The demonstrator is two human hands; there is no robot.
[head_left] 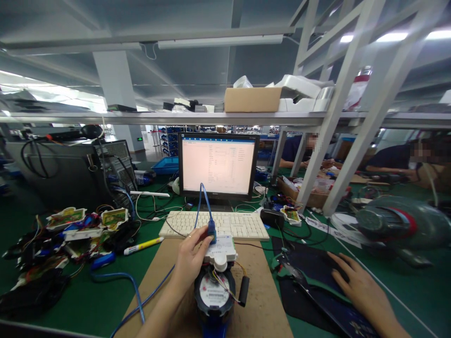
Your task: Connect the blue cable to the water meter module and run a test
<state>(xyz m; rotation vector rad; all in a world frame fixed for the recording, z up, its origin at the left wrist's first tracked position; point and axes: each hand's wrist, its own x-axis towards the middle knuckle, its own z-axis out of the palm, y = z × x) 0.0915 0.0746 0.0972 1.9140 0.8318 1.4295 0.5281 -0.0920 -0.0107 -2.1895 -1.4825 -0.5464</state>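
My left hand (193,253) pinches the blue plug (211,227) of a cable, with the plug against the top of a white plastic module (223,249). The module sits over a round water meter (215,291) with a white dial and a blue body. Thin coloured wires run from it to a small black cylinder (244,291). On the right, my right hand (359,286) lies low over a dark mouse pad (303,267), fingers stretched out. Whether a mouse is under its palm cannot be seen. Pliers with green handles (313,281) lie beside it.
A keyboard (243,225) and a lit monitor (216,164) stand behind the cardboard sheet (158,281). Opened circuit modules (66,230) crowd the left, near a yellow marker (143,246). At right are a green machine (398,220) and shelf posts (347,108); people sit beyond.
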